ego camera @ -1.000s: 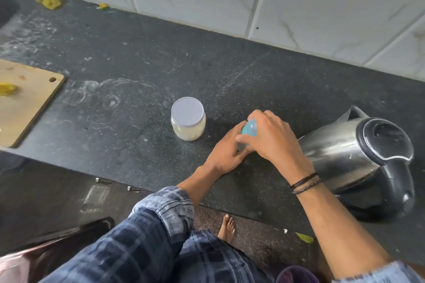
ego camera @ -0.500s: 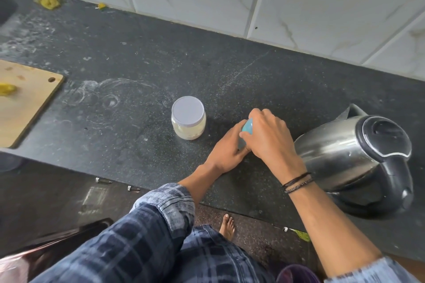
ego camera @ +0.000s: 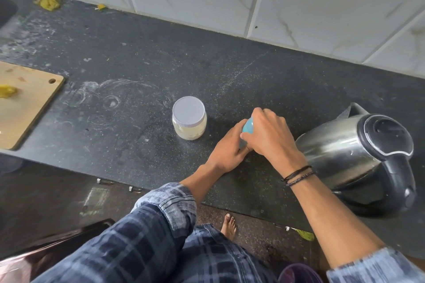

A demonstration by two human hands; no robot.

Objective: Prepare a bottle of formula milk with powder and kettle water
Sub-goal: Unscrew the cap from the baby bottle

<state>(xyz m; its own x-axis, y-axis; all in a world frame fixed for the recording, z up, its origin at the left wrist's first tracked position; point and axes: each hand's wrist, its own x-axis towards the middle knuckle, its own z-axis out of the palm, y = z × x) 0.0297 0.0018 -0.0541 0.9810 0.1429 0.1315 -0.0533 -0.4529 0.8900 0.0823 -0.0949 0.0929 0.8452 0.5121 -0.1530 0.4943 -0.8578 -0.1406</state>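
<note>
Bottle (ego camera: 248,126) upright centre-right: right grip (ego camera: 269,136) clamped over its top, left grip (ego camera: 230,152) clamped lower; reckon next pull goes straight up.

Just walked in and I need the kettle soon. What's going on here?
A person at the dark stone counter has both hands on a small blue-topped bottle: the left hand holds it low, the right hand wraps its top. The white-lidded clear jar of pale powder stands closed beside it, and the steel electric kettle with black lid stands at the right, no hand on it.
</note>
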